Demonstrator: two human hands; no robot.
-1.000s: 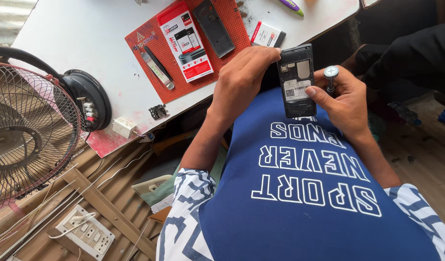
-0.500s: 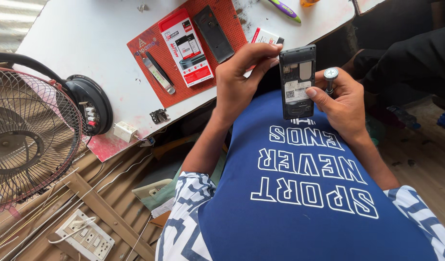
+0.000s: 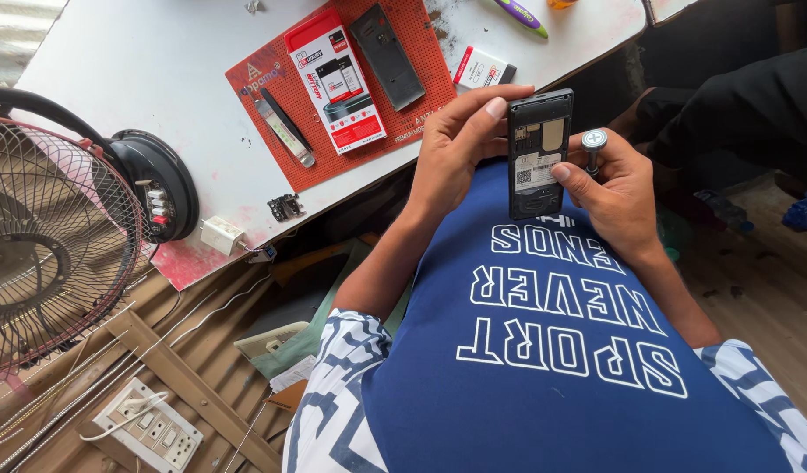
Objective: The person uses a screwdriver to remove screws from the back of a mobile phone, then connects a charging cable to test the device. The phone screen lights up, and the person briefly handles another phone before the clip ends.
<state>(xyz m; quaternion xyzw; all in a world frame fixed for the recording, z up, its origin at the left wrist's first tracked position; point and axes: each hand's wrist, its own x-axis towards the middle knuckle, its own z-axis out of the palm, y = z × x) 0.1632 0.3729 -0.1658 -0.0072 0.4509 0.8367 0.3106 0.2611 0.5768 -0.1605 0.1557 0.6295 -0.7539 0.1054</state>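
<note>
Open-backed phone (image 3: 537, 153) in left hand's (image 3: 456, 153) grip, right hand (image 3: 618, 197) clasping screwdriver (image 3: 593, 144).

A red mat (image 3: 333, 96) on the white table (image 3: 140, 79) carries a boxed package (image 3: 335, 79); a fan (image 3: 44, 254) stands nearby.

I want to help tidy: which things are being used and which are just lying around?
Being used: left hand and right hand holding the black open-backed phone; silver-capped tool in right hand.

Lying around: red mat, black phone cover, round wire fan, white switchboard.

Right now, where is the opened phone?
In the head view, the opened phone is held upright between the left hand and right hand, above the blue shirt.
</note>
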